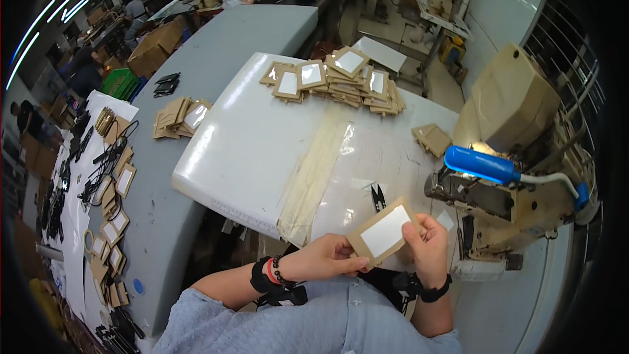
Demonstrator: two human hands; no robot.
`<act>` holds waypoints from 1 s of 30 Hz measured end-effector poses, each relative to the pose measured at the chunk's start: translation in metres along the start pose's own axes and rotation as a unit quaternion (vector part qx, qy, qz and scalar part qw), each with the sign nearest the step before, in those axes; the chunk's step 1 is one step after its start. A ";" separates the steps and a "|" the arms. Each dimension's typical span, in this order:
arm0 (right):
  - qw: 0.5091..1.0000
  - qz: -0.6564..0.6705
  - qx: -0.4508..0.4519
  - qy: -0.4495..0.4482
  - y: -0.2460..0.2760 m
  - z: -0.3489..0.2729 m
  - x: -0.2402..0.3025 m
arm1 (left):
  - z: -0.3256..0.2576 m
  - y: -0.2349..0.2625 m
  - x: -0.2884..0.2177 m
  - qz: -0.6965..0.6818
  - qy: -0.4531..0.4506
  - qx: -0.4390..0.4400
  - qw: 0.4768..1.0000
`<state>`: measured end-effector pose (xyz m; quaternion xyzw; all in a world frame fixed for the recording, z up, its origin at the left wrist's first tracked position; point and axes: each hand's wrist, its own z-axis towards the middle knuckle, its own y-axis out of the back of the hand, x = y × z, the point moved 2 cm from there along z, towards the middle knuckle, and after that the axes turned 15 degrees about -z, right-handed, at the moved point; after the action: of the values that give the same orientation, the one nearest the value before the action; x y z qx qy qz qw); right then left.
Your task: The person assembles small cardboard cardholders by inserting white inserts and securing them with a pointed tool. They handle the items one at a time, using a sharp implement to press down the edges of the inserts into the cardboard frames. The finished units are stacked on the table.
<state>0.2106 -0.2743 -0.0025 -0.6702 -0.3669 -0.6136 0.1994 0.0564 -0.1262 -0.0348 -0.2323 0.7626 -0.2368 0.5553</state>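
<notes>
Both my hands hold one tan card holder (385, 233) with a white window, tilted above the front edge of the white worktable (242, 131). My left hand (327, 255) pinches its lower left corner, thumb on the front. At the right edge my right hand (429, 242) grips it, with the thumb on the window and the other fingers partly behind. Just beyond the holder lies a pair of black thread snips (378, 198), partly covered by it.
A sewing machine (504, 210) with a blue lamp (481, 164) stands at the right, near my right hand. Stacked tan card holders (347, 78) lie at the table's far side, and a few holders (432, 139) beside the machine. A grey table (157, 216) at left bears more holders.
</notes>
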 end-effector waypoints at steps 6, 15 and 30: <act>0.997 -0.064 0.046 0.026 0.006 -0.003 -0.008 | -0.018 0.039 -0.045 0.011 -0.042 -0.125 0.991; 0.996 -0.082 -0.037 -0.016 0.082 -0.071 -0.005 | -0.022 0.182 -0.192 0.050 -0.295 -0.393 0.870; 0.992 -0.118 0.034 -0.035 0.094 -0.068 -0.046 | 0.063 0.255 -0.172 0.097 -0.214 -0.375 0.897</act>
<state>0.2346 -0.3959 -0.0183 -0.6363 -0.4709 -0.5959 0.1351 0.1408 0.1723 -0.0831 -0.3928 0.6765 0.1770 0.5972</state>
